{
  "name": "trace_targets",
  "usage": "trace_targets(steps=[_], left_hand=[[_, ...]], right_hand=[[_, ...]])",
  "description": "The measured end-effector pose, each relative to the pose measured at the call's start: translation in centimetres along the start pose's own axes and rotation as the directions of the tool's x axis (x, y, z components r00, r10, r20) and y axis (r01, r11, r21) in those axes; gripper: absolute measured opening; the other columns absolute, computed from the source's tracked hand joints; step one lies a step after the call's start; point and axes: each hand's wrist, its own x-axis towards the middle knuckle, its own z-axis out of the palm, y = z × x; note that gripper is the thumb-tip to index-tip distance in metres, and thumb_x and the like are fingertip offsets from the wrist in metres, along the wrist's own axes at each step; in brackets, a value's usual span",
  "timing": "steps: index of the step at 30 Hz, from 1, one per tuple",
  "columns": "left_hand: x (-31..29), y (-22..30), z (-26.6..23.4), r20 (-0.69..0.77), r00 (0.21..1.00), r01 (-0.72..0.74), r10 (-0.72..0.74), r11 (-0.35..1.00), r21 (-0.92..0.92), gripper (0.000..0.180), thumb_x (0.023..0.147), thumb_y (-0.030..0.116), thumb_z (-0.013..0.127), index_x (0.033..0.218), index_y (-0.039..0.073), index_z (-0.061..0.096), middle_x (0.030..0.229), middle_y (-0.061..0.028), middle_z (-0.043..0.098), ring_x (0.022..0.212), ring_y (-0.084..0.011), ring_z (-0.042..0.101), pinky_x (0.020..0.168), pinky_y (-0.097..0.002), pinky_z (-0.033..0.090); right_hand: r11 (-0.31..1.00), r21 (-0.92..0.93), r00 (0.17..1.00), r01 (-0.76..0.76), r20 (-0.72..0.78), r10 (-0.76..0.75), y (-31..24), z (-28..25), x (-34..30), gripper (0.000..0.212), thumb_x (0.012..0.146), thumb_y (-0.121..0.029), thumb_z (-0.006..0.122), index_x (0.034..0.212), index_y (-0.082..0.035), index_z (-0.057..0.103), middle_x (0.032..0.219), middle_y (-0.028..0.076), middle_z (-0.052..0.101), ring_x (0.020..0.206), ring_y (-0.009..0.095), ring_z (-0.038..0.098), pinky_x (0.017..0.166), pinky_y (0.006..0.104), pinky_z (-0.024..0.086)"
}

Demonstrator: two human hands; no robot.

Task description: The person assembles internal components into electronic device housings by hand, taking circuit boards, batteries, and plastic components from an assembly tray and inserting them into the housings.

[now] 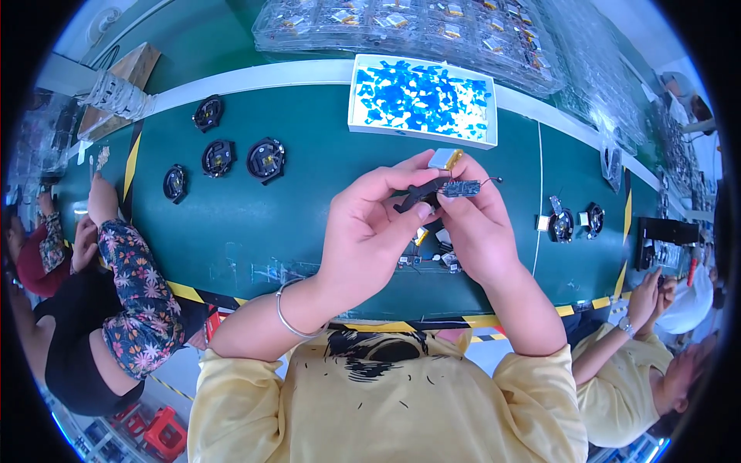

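My left hand (356, 220) is closed on a black plastic housing (419, 196), tilted and partly covered by the fingers; it resembles the round watch cases on the table. My right hand (485, 239) pinches a small dark circuit board (462, 188) against the housing's right side. A silver battery (444, 159) with a yellow edge stands up above the board, between the fingertips of both hands. From the board a thin wire with a small dark end sticks out to the right. Below the hands lie loose small electronic parts (446, 253), partly hidden by my fingers.
Several black round watch cases (265, 160) lie left on the green table (309, 116). A white box (421, 135) of blue pieces stands beyond my hands, before stacked clear trays (401, 38). More watch cases (562, 225) lie right. Co-workers sit on both sides.
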Motion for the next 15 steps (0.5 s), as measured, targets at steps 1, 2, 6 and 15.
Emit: trace_targets(steps=[1,2,6,15], left_hand=[[-0.1,-0.1,0.2,0.002,1.000,0.000,0.000,1.000,0.002,0.032,0.081,-0.015,0.050,0.110,-0.002,0.055,0.115,-0.0108,0.056,0.121,-0.0224,0.045,0.091,-0.0289,0.046],[-0.1,-0.3,0.5,-0.015,1.000,0.000,-0.001,1.000,-0.023,0.033,0.080,-0.016,0.050,0.110,-0.002,0.056,0.116,-0.0115,0.055,0.124,-0.0239,0.043,0.093,-0.0298,0.044],[-0.3,-1.8,0.4,0.005,0.999,-0.052,0.052,0.999,0.015,0.034,0.079,-0.016,0.051,0.110,-0.002,0.056,0.119,-0.0124,0.054,0.126,-0.0249,0.040,0.094,-0.0303,0.043],[0.2,1.4,-1.0,0.109,0.994,-0.095,0.018,0.640,0.763,0.021,0.075,-0.001,0.065,0.095,0.003,0.059,0.097,-0.0081,0.061,0.087,-0.0191,0.058,0.076,-0.0306,0.047]], right_hand=[[0.998,0.064,1.000,0.002,0.027,-0.003,0.1,-0.1,0.0,0.013,0.091,-0.010,0.047,0.104,-0.009,0.045,0.099,0.004,0.051,0.093,0.014,0.053,0.083,0.0325,0.044],[0.992,0.128,0.999,0.003,0.054,-0.010,0.1,-0.3,-0.1,0.011,0.091,-0.009,0.047,0.102,-0.009,0.045,0.099,0.003,0.051,0.092,0.014,0.053,0.084,0.0327,0.043],[0.984,0.175,0.998,0.041,0.048,-0.050,1.3,-0.9,-0.3,0.009,0.091,-0.007,0.045,0.100,-0.009,0.045,0.097,0.002,0.051,0.091,0.014,0.053,0.084,0.0328,0.043],[0.756,-0.654,0.985,0.032,-0.109,-0.137,-5.7,-7.6,-0.1,0.013,0.081,0.000,0.057,0.094,-0.002,0.059,0.083,0.000,0.062,0.077,0.005,0.056,0.070,0.0199,0.042]])
